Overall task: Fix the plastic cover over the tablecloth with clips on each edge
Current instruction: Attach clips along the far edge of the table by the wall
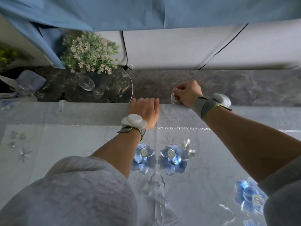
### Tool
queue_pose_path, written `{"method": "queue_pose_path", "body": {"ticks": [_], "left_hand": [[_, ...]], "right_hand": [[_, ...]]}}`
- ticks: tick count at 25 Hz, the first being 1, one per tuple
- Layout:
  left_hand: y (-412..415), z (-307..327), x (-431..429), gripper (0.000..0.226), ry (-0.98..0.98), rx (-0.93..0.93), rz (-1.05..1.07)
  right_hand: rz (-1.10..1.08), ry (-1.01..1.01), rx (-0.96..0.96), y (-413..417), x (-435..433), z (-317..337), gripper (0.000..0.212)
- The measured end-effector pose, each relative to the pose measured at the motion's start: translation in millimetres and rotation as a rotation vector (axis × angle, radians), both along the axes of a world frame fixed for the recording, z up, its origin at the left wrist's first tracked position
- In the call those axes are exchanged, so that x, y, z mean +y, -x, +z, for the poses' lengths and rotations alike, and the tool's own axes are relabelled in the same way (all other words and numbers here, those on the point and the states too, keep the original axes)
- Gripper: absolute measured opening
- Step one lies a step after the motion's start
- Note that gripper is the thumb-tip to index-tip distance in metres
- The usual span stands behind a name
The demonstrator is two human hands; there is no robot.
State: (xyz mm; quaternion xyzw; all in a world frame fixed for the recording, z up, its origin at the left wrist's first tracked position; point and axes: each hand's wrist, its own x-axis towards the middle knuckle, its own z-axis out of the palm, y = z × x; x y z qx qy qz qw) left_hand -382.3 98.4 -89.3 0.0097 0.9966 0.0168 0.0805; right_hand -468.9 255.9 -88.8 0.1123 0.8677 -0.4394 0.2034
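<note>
Nearest the camera, grey fleece sleeves [73,193] are seen pushed up on both forearms, which are stretched out over the worktop [260,110]. The worktop is spread with a pale tablecloth [172,158] sewn with blue flowers, and a clear plastic cover [48,144] is laid over it; glare is seen on the cover.

A grey wristband with a white pebble-shaped unit [133,122] is worn on the left wrist, and a like one [213,103] on the right.

At the far edge, the left grip [145,110] is laid palm down on the covering, its fingers bent over the edge and clenched round it; the fingertips are hidden below. Just to its right, the right grip [187,93] is held at the same edge and is pinching a small clear clip [173,99] between thumb and fingers. The clip is held upright just above the edge; whether it touches the edge cannot be told. A second clear clip [61,105] is seated on the same edge, well to the left.

Beyond the edge a dark marbled floor [244,85] is seen. A round glass side table [132,88] stands to the left, carrying a leafy plant [89,53] and a clear glass [86,83]. Farther back, a black cable [219,49] runs down a white surface [162,49], and blue fabric [146,12] hangs above.
</note>
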Motion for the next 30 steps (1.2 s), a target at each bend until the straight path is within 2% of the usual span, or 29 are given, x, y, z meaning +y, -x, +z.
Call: {"method": "queue_pose_path", "body": {"ticks": [6,13,24,30], "left_hand": [[-1.8,-1.9,-0.2,0.046,-0.067,0.020,0.045],[-1.7,-1.8,-0.4,0.045,-0.094,0.033,0.064],[-1.5,1.1,-0.5,0.049,-0.089,0.026,0.062],[-0.4,-0.7,-1.5,0.049,-0.104,0.014,0.060]], "right_hand": [[0.135,-0.048,-0.098,3.4,-4.8,-5.9,0.018],[0.118,0.102,-0.078,-2.8,2.7,0.4,0.030],[0.140,0.107,0.083,-29.7,6.2,20.3,0.009],[0.205,-0.010,0.021,-20.6,5.8,22.0,0.021]]}}
